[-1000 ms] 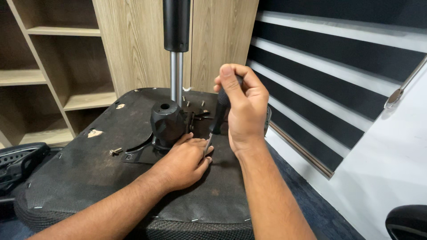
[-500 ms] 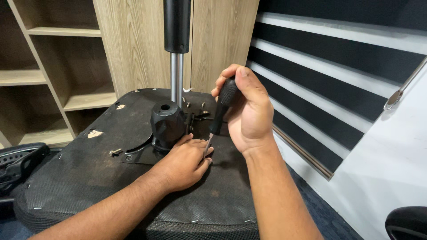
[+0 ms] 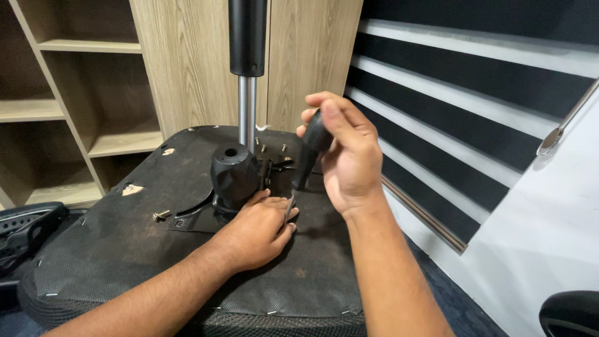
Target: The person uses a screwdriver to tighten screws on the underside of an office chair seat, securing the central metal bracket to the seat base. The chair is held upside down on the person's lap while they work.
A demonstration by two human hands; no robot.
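Note:
An upturned office chair seat (image 3: 125, 249) lies before me, its black fabric underside stapled along the edge. A black metal mechanism (image 3: 232, 175) is mounted at its middle. My right hand (image 3: 346, 159) grips the black handle of a screwdriver (image 3: 310, 153), held upright with its shaft pointing down at the mechanism plate. My left hand (image 3: 259, 228) rests flat on the seat at the plate's near edge, fingertips around the shaft's lower end. A black and chrome gas cylinder (image 3: 248, 75) stands just behind the mechanism.
Loose screws (image 3: 160, 215) lie on the seat left of the plate, and more (image 3: 273, 148) stand at its far side. Wooden shelves (image 3: 68, 112) fill the left. Dark window blinds (image 3: 474, 125) run along the right wall. A black chair part (image 3: 25, 231) sits low left.
My right hand has turned on the screwdriver handle, the wrist rotating and the fingers regripping. The left hand and the seat have stayed put.

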